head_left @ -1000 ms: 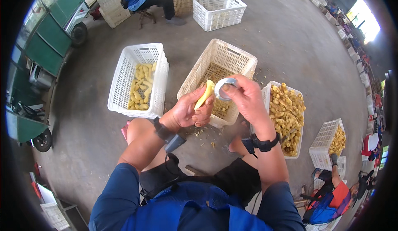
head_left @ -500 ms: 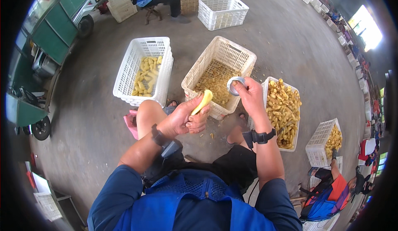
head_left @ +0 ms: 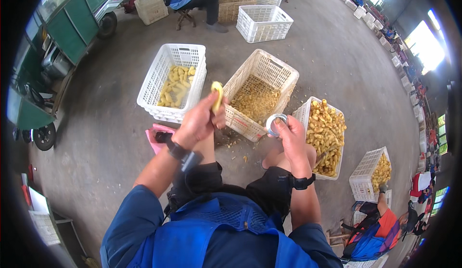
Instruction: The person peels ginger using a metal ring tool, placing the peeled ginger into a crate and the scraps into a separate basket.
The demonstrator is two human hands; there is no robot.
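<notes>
Grey concrete floor (head_left: pixel 332 61), scraps scattered. Green cart (head_left: pixel 72 32) parked at left w/ black wheel. Bright window openings (head_left: pixel 426 46) upper right (daylight floods in). White crates (head_left: pixel 263 22) stacked far back.

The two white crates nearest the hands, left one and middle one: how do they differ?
The left crate sits level and holds whole, smooth, pale yellow pieces; the middle crate is tilted toward the person and holds small, darker scraps. The left hand, holding a yellow piece, is between them. Both are white plastic lattice crates.
</notes>
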